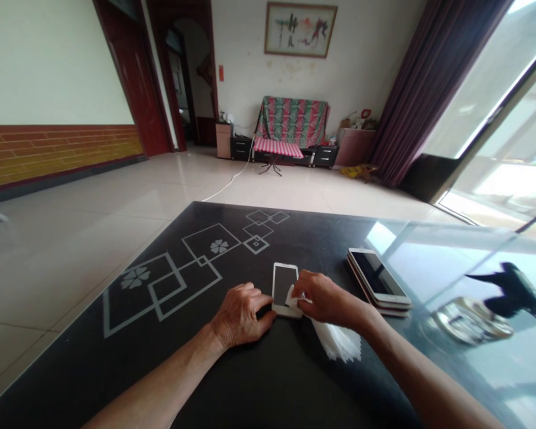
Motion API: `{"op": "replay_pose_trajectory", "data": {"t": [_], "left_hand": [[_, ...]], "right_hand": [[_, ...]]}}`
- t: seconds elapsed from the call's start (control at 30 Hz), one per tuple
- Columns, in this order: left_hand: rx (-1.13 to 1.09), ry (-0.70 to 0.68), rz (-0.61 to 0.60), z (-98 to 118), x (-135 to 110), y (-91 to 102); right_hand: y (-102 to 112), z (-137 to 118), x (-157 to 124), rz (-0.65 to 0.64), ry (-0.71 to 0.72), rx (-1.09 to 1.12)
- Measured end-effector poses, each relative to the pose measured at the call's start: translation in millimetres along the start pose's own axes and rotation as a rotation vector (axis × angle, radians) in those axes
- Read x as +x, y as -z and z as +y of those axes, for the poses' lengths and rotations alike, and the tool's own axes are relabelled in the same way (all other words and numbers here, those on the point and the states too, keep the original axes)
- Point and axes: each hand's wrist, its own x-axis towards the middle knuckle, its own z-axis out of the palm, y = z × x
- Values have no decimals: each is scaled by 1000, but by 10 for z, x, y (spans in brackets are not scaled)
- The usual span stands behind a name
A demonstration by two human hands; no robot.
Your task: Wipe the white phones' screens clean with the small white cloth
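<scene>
A white smartphone (285, 280) lies face up on the black table, its dark screen toward me. My left hand (243, 316) holds it by the lower left edge, thumb and fingers bent against its side. My right hand (324, 298) is closed on a white tissue (338, 341). One folded bit of the tissue touches the lower right of the screen, and the rest trails beneath my right wrist onto the table. Right of that wrist sits a stack of phones (379, 275), the top one white-framed with a black screen.
A clear spray bottle with a black trigger head (511, 292) stands at the right of the glossy table (116, 369). Beyond the table's far edge, a stool with a striped cover (277, 147) stands before a cloth-draped object (292, 119). A white cord (232, 180) crosses the floor.
</scene>
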Motion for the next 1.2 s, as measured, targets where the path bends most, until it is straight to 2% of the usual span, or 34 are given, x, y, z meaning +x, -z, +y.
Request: {"op": "replay_pose_trajectory", "data": {"t": [0.13, 0.23, 0.33, 0.53, 0.7, 1.2], "left_hand": [[-1, -2, 9, -18, -10, -21], [0, -6, 6, -21, -11, -24], [2, -1, 4, -11, -3, -14], [0, 0, 19, 5, 9, -2], [-6, -3, 40, -2, -1, -21], [-9, 4, 48, 13, 10, -13]], "right_hand": [[43, -119, -86, -60, 37, 23], [26, -124, -83, -41, 23, 23], [-42, -35, -4, 37, -13, -8], [-287, 245, 202, 302, -13, 21], [-424, 359, 283, 424, -15, 25], [-440, 392, 340, 442, -19, 22]]}}
